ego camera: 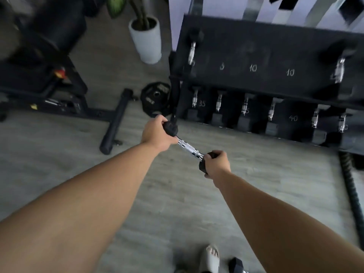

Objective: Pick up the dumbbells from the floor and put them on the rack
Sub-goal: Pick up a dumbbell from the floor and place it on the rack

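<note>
Held in the air above the grey floor (177,203), in front of the rack (275,46), is a small dumbbell (189,147) with a knurled chrome handle and black hexagonal heads. The left hand (155,134) is wrapped closed around its far head and the right hand (217,163) closed over its near head. White numbers on the rack's shelf edges read 9, 10, 10 above and 35, 40 below; other markings are blurred.
</note>
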Action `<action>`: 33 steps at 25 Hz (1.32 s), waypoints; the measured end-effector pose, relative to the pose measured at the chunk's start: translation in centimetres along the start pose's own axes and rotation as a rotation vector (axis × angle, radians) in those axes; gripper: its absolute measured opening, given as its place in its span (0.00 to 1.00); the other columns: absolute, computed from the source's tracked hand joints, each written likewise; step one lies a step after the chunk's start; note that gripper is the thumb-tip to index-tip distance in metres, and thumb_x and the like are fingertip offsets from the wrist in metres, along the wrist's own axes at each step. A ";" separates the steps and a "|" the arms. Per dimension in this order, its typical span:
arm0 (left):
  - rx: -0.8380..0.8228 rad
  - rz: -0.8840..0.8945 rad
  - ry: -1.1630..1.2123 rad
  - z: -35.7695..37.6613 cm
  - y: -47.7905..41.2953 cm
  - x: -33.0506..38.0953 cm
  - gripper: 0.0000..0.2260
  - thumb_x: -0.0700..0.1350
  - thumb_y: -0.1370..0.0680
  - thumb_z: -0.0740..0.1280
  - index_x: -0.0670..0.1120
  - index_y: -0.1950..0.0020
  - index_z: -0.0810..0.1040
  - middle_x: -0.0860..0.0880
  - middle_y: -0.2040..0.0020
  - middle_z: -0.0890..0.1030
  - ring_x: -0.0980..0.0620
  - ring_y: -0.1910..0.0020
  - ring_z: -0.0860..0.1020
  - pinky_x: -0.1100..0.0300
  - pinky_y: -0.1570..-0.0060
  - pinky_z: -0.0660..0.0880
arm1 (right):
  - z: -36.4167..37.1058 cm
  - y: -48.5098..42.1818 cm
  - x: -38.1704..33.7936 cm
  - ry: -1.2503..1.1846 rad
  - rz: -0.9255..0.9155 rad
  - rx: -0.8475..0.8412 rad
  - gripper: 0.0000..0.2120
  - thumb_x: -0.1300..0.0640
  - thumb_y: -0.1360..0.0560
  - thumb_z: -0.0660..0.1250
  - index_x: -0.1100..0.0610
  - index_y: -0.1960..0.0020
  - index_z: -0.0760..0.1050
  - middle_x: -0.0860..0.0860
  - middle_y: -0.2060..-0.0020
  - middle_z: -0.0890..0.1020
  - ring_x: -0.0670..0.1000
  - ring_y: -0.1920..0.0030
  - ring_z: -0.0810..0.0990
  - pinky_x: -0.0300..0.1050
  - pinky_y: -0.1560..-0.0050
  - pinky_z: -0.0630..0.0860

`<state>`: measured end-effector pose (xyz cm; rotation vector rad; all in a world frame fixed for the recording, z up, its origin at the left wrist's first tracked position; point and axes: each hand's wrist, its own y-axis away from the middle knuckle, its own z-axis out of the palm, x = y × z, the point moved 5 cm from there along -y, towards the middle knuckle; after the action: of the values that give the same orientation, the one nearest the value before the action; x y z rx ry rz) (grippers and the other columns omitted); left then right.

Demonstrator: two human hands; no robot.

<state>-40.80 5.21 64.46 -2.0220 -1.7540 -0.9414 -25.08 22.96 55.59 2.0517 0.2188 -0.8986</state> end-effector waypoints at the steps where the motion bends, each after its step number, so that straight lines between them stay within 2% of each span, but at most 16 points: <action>1: 0.000 0.018 -0.020 -1.4 -1.8 2.2 0.28 0.46 0.40 0.82 0.47 0.43 0.78 0.46 0.47 0.81 0.45 0.51 0.80 0.53 0.55 0.77 | -0.4 -0.2 -2.5 -0.045 0.000 0.002 0.17 0.52 0.23 0.68 0.51 0.35 0.72 0.57 0.36 0.74 0.58 0.53 0.81 0.54 0.64 0.85; 2: 0.002 0.046 -0.043 -2.5 -3.6 4.3 0.29 0.46 0.40 0.82 0.47 0.42 0.77 0.46 0.46 0.80 0.45 0.49 0.79 0.54 0.54 0.76 | -0.7 -0.7 -4.9 -0.084 0.009 -0.003 0.17 0.52 0.23 0.69 0.50 0.36 0.72 0.57 0.37 0.74 0.57 0.53 0.81 0.51 0.68 0.84; 4: 0.001 0.115 -0.088 -3.7 -7.1 8.2 0.30 0.47 0.41 0.83 0.48 0.41 0.76 0.47 0.45 0.78 0.46 0.48 0.78 0.54 0.53 0.75 | -1.3 -2.2 -8.5 -0.152 0.044 -0.021 0.16 0.54 0.24 0.71 0.50 0.38 0.73 0.57 0.38 0.75 0.58 0.49 0.81 0.50 0.69 0.83; 7: -0.030 0.205 -0.161 -4.2 -13.0 14.2 0.30 0.49 0.42 0.83 0.51 0.44 0.75 0.49 0.46 0.77 0.47 0.50 0.77 0.54 0.54 0.74 | -2.3 -5.8 -13.7 -0.238 0.082 -0.064 0.15 0.55 0.25 0.73 0.50 0.41 0.73 0.56 0.40 0.78 0.60 0.45 0.81 0.57 0.63 0.85; 9: -0.073 0.286 -0.207 -3.9 -16.8 18.0 0.28 0.49 0.41 0.83 0.52 0.46 0.73 0.51 0.47 0.76 0.48 0.52 0.76 0.56 0.58 0.70 | -3.1 -8.3 -16.8 -0.285 0.093 -0.072 0.17 0.55 0.25 0.74 0.50 0.39 0.73 0.54 0.41 0.77 0.59 0.44 0.80 0.59 0.60 0.86; 13: -0.098 0.410 -0.315 -3.2 -23.4 23.4 0.29 0.49 0.39 0.81 0.52 0.42 0.74 0.54 0.47 0.74 0.50 0.54 0.75 0.56 0.64 0.68 | -3.6 -13.1 -22.0 -0.330 0.108 -0.047 0.23 0.57 0.26 0.75 0.54 0.34 0.73 0.55 0.43 0.79 0.56 0.49 0.82 0.59 0.51 0.85; 16: -0.157 0.504 -0.413 -1.8 -30.1 27.5 0.29 0.50 0.38 0.81 0.54 0.41 0.74 0.57 0.48 0.76 0.52 0.54 0.76 0.57 0.64 0.71 | -3.2 -17.4 -25.6 -0.405 0.149 0.004 0.25 0.60 0.27 0.76 0.58 0.33 0.73 0.57 0.44 0.81 0.58 0.45 0.83 0.61 0.42 0.82; 21: -0.317 0.694 -0.479 3.7 -41.6 33.9 0.30 0.47 0.36 0.82 0.52 0.39 0.73 0.53 0.43 0.78 0.50 0.53 0.77 0.54 0.59 0.74 | -2.2 -24.9 -31.3 -0.534 0.213 0.132 0.26 0.60 0.29 0.78 0.57 0.35 0.73 0.54 0.54 0.81 0.56 0.54 0.82 0.53 0.50 0.83; 24: -0.382 0.777 -0.538 7.2 -46.8 36.0 0.30 0.48 0.37 0.83 0.53 0.40 0.72 0.53 0.41 0.78 0.49 0.52 0.77 0.54 0.60 0.72 | -1.1 -28.9 -33.0 -0.578 0.311 0.216 0.26 0.60 0.31 0.79 0.57 0.36 0.74 0.56 0.50 0.81 0.59 0.48 0.83 0.59 0.42 0.82; 28: -0.495 0.834 -0.636 12.0 -51.4 36.4 0.30 0.48 0.36 0.83 0.54 0.41 0.70 0.53 0.41 0.76 0.50 0.54 0.76 0.55 0.59 0.72 | 0.8 -32.6 -33.3 -0.601 0.442 0.287 0.26 0.57 0.32 0.79 0.55 0.37 0.73 0.58 0.43 0.79 0.60 0.44 0.81 0.59 0.40 0.80; 31: -0.580 0.857 -0.674 14.8 -53.4 35.3 0.29 0.49 0.35 0.83 0.53 0.43 0.69 0.54 0.42 0.75 0.48 0.52 0.77 0.54 0.59 0.72 | 2.1 -34.1 -32.6 -0.588 0.517 0.305 0.27 0.56 0.31 0.78 0.54 0.35 0.72 0.59 0.39 0.77 0.59 0.45 0.80 0.53 0.48 0.82; 33: -0.631 0.866 -0.684 16.5 -54.2 34.6 0.28 0.49 0.34 0.83 0.53 0.44 0.69 0.54 0.44 0.75 0.48 0.52 0.77 0.54 0.59 0.72 | 2.5 -34.7 -32.2 -0.571 0.575 0.335 0.26 0.56 0.30 0.76 0.53 0.34 0.72 0.60 0.36 0.73 0.57 0.49 0.80 0.51 0.52 0.81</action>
<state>-86.97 52.92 64.52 -3.3503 -0.5512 -0.5477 -65.51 47.70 53.76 1.8871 -0.8348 -1.1424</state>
